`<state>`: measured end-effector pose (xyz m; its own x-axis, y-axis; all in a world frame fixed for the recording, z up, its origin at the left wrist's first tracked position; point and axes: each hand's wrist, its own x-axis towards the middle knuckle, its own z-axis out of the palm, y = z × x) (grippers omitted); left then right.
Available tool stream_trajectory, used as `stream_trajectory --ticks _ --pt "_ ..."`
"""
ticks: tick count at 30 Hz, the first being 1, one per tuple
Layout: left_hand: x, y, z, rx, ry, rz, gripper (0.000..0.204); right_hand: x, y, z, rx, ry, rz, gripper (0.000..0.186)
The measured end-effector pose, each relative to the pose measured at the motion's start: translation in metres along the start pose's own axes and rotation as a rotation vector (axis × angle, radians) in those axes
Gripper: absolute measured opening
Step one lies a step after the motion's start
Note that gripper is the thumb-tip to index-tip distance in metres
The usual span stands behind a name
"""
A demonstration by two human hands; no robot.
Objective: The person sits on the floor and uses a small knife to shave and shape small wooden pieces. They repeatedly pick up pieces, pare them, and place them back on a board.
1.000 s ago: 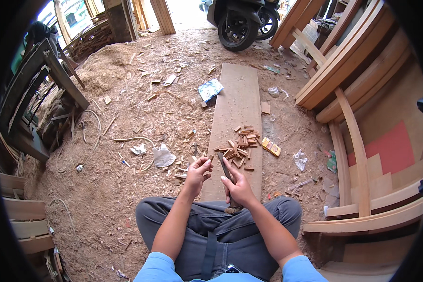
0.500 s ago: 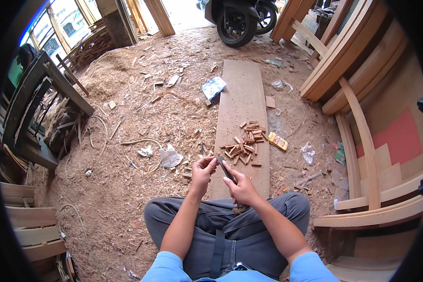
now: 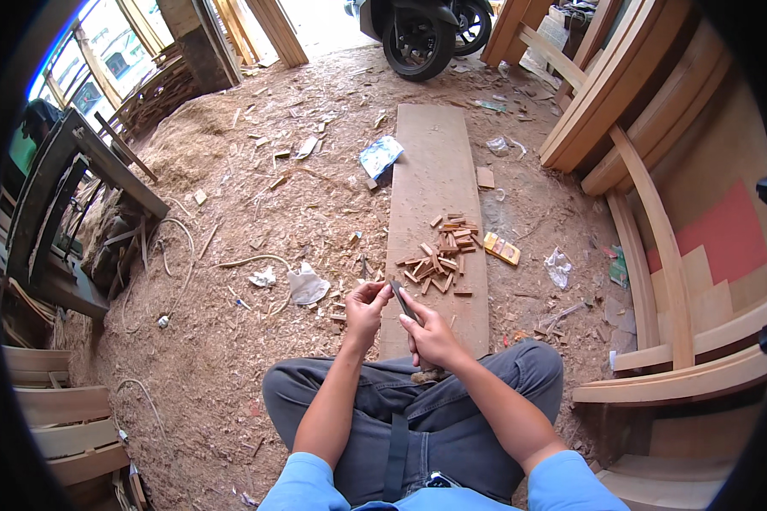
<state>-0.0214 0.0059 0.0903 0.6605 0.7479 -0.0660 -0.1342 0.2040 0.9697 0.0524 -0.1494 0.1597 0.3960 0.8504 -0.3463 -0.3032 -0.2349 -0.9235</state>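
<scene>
My right hand [image 3: 435,336] is wrapped round a chisel [image 3: 400,298], its flat dark blade pointing up and away from me. The worn brown butt of its handle sticks out below the fist, above my lap. Close against the blade's tip, my left hand [image 3: 366,313] is closed in a pinch; what its fingertips hold is too small and hidden to make out. Just beyond both hands, a loose heap of small wooden pieces [image 3: 441,255] lies on a long board [image 3: 435,162] that runs away from my crossed legs.
Shavings and offcuts cover the floor. Beside the board lie a yellow packet [image 3: 501,249], a blue-and-white packet [image 3: 381,156] and a pale cloth [image 3: 307,284]. Wooden frames [image 3: 618,85] lean at right, a dark machine stand [image 3: 115,170] is at left, and a motorbike wheel [image 3: 418,49] stands ahead.
The view has shifted slightly. Both hands keep nearly the same place and grip, with the chisel blade still at the left fingertips. The heap looks unchanged.
</scene>
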Motion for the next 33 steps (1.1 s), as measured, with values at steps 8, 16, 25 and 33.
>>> stream_trajectory --ticks 8,16,25,33 --pt "-0.016 -0.004 0.015 0.129 -0.071 -0.008 0.011 0.028 -0.009 -0.011 0.287 0.386 -0.083 0.057" --pt "-0.010 0.001 0.016 -0.012 0.095 -0.060 0.017 0.023 -0.003 -0.026 0.322 0.217 -0.105 0.057" --pt "-0.004 0.001 0.006 -0.107 0.142 -0.090 0.017 0.007 -0.002 0.008 -0.143 0.045 -0.052 0.057" --pt "-0.004 -0.007 0.007 -0.059 0.145 -0.070 0.020 0.004 -0.002 0.012 -0.156 0.064 -0.071 0.058"
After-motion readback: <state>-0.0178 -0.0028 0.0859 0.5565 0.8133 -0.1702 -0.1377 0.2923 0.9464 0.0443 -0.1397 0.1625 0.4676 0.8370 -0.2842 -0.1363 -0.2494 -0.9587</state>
